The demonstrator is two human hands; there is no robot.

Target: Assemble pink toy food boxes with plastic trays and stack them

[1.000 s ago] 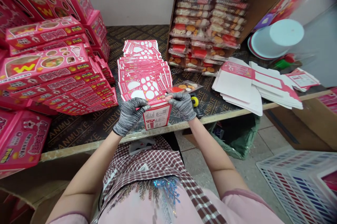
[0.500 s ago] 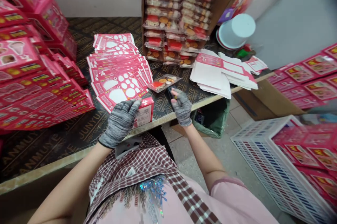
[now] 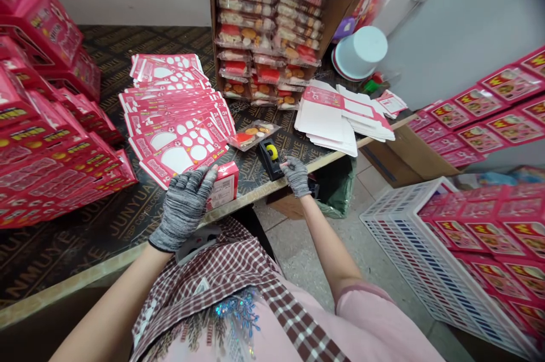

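Observation:
My left hand (image 3: 184,203), in a grey knit glove, lies with fingers curled over the near end of a pink toy box (image 3: 223,186) at the table's front edge. My right hand (image 3: 295,175), also gloved, pinches at a black tape dispenser (image 3: 269,158) with a yellow core, just right of the box. Behind the box lies a fanned stack of pink die-cut cards (image 3: 176,118) with round white cut-outs. A clear blister tray of toy food (image 3: 253,135) rests between the cards and the dispenser.
Piles of closed pink boxes (image 3: 51,140) fill the table's left. A brown carton of stacked blister trays (image 3: 268,27) stands at the back, flat white box blanks (image 3: 336,118) to its right. A white crate (image 3: 430,254) with pink boxes sits on the floor at right.
The view swung right. My right hand let go of the box and moved right to the tape dispenser. My left hand stayed on the box.

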